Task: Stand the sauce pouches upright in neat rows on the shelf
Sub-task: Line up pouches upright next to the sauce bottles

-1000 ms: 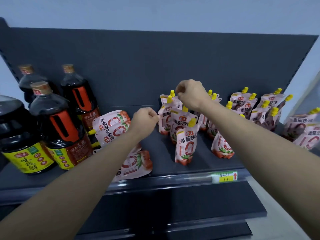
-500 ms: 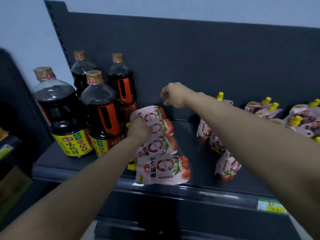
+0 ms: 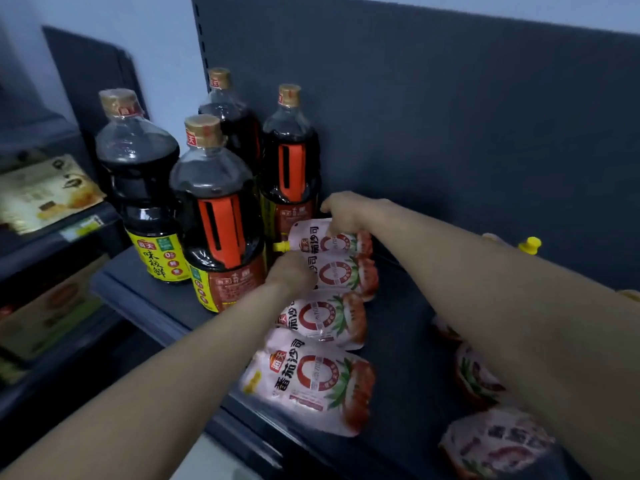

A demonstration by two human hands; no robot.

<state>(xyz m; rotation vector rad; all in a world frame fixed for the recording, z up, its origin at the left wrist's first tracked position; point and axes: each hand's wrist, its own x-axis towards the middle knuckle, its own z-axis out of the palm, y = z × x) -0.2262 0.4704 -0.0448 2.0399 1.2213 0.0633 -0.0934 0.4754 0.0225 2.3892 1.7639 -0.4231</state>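
Several pink tomato sauce pouches lie flat in an overlapping line on the dark shelf (image 3: 408, 327), their yellow caps pointing left. My right hand (image 3: 346, 211) pinches the top edge of the rearmost pouch (image 3: 332, 242). My left hand (image 3: 291, 271) is closed on the left end of the second pouch (image 3: 341, 273), by its spout. In front lie a third pouch (image 3: 325, 320) and the nearest pouch (image 3: 311, 379). More pouches (image 3: 478, 375) stand at the right, mostly hidden behind my right forearm.
Several large dark soy sauce bottles (image 3: 216, 216) stand just left of the lying pouches, touching them. The shelf's dark back panel (image 3: 450, 133) rises behind. A neighbouring shelf unit with boxed goods (image 3: 45, 192) is at the far left. A blurred pouch (image 3: 498, 441) sits near the front right edge.
The view has swung left and closer. My right hand left the standing pouches and came down onto the rearmost lying pouch; my left hand stayed on the lying pile.
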